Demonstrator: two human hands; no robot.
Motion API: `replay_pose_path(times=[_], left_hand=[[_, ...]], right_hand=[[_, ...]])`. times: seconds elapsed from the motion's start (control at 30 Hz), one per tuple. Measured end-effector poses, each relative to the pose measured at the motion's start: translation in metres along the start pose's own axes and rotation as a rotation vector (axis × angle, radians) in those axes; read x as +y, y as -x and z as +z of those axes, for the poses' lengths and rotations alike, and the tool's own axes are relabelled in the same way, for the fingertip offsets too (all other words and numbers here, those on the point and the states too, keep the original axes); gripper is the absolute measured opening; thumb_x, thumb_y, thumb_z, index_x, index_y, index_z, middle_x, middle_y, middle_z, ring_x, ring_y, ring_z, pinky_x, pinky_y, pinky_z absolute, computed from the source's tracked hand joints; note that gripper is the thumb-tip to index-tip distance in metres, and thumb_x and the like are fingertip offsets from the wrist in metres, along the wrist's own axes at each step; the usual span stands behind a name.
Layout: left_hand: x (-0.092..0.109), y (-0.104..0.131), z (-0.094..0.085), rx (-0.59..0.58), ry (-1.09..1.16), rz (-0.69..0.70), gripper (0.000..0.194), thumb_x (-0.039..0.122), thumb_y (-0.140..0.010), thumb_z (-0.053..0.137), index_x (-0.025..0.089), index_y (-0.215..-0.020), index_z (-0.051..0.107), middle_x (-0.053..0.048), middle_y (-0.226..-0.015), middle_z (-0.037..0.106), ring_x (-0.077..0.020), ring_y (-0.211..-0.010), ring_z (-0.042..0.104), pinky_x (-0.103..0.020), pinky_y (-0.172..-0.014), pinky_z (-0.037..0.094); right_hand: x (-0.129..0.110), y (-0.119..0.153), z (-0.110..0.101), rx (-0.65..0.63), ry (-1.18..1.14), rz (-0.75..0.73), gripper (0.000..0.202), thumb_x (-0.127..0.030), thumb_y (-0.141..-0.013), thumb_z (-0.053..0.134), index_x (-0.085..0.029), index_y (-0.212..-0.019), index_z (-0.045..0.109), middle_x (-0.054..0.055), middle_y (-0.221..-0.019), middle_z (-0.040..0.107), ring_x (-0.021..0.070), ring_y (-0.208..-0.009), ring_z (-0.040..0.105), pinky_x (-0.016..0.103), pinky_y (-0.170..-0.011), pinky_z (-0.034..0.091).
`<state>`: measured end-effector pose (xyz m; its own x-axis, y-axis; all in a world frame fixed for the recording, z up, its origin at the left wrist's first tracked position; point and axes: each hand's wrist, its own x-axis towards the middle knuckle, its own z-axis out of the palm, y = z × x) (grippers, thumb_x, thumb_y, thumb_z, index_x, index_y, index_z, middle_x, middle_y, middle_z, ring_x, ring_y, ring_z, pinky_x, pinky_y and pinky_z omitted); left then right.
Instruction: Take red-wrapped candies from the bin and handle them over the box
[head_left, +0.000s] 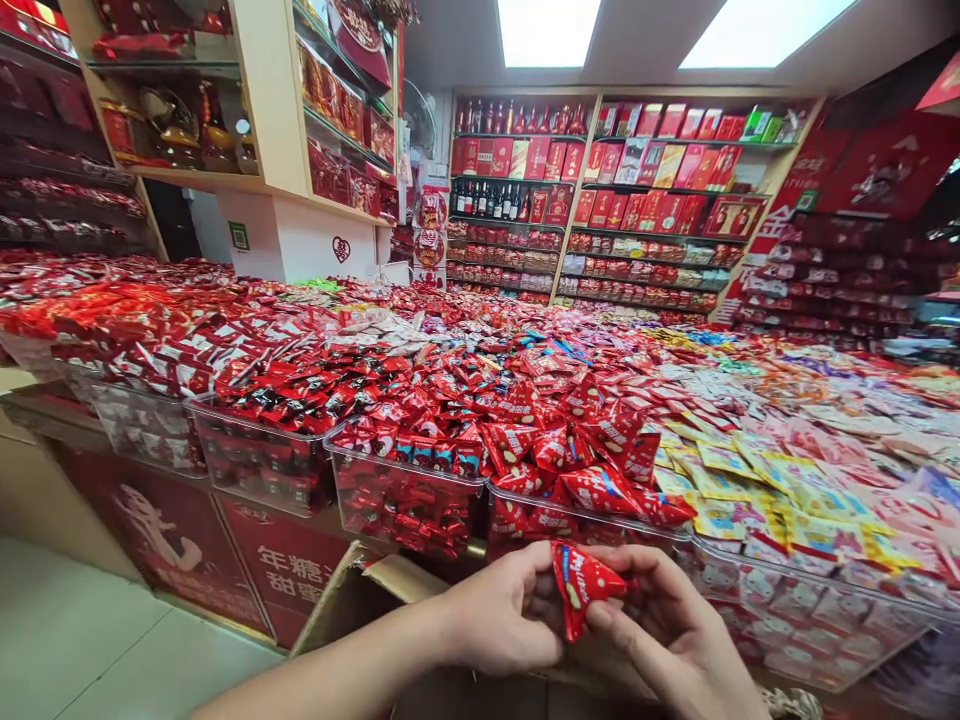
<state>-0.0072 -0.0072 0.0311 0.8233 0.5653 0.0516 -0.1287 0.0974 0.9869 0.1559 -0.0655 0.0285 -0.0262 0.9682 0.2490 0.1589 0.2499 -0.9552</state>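
Observation:
A small red candy packet (581,588) with white lettering is pinched between both of my hands, low in the view. My left hand (499,612) grips its left side with thumb and fingers. My right hand (675,630) holds its right edge. Just behind my hands stands a clear plastic bin (570,522) heaped with the same red packets (570,455).
An open cardboard box (375,590) sits below my hands. Clear bins of red sweets (262,410) run left along the counter edge; yellow and pink packets (757,490) fill bins to the right. Shelves of red gift boxes and bottles (600,190) line the back wall.

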Motion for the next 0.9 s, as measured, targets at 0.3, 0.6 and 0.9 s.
replay_pose_path(times=[0.3,0.6,0.9], left_hand=[[-0.007,-0.001,0.000,0.048,0.069,-0.003,0.042,0.018,-0.066,0.070,0.012,-0.105,0.056,-0.011,-0.103,0.064,-0.0196,-0.097,0.059,-0.033,-0.087,0.043],[-0.009,-0.006,0.001,0.185,0.024,0.083,0.041,0.016,-0.068,0.067,0.014,-0.107,0.054,-0.007,-0.099,0.062,-0.0158,-0.091,0.057,-0.031,-0.086,0.042],[-0.003,-0.002,0.004,0.299,-0.134,0.158,0.041,0.019,-0.063,0.071,0.017,-0.100,0.054,-0.003,-0.091,0.056,-0.0128,-0.081,0.054,-0.026,-0.076,0.041]], right_hand=[[0.016,0.011,0.004,0.163,-0.050,-0.016,0.023,-0.030,-0.071,0.064,-0.023,-0.092,0.060,0.008,-0.112,0.059,0.0231,-0.107,0.053,0.033,-0.094,0.041],[0.035,0.009,-0.004,0.092,-0.172,-0.117,0.031,-0.018,-0.080,0.056,-0.031,-0.108,0.052,0.008,-0.135,0.035,0.0229,-0.112,0.050,0.033,-0.090,0.046],[0.040,0.009,0.011,0.222,-0.184,-0.078,0.022,-0.032,-0.072,0.064,-0.024,-0.093,0.063,0.008,-0.110,0.059,0.0232,-0.102,0.057,0.026,-0.081,0.051]])
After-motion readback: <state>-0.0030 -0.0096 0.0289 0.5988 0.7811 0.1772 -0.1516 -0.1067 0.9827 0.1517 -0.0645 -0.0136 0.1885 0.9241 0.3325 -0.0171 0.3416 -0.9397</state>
